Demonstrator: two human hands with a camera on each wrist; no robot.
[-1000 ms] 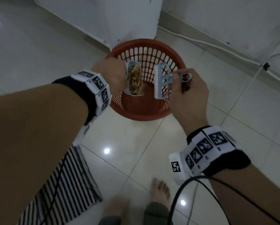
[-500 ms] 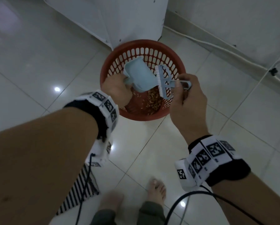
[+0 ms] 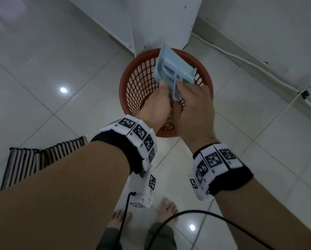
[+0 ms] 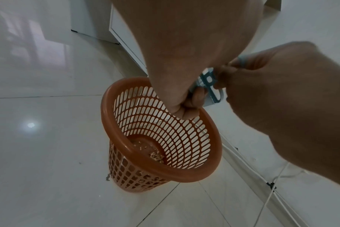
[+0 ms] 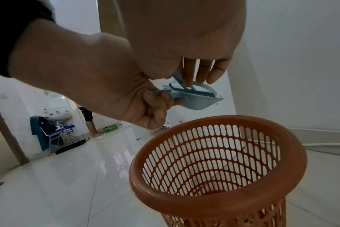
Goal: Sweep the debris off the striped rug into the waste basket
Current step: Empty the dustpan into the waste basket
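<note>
Left hand (image 3: 157, 103) gripping dustpan (image 3: 172, 69) above basket (image 3: 133, 82)

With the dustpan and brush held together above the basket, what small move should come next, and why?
Probably seat the brush fully into the dustpan and draw both back from the waste basket. The debris already lies at the basket's bottom, the left hand grips the dustpan's handle, and the right hand is fitting the brush into it, so the emptying looks done.
</note>
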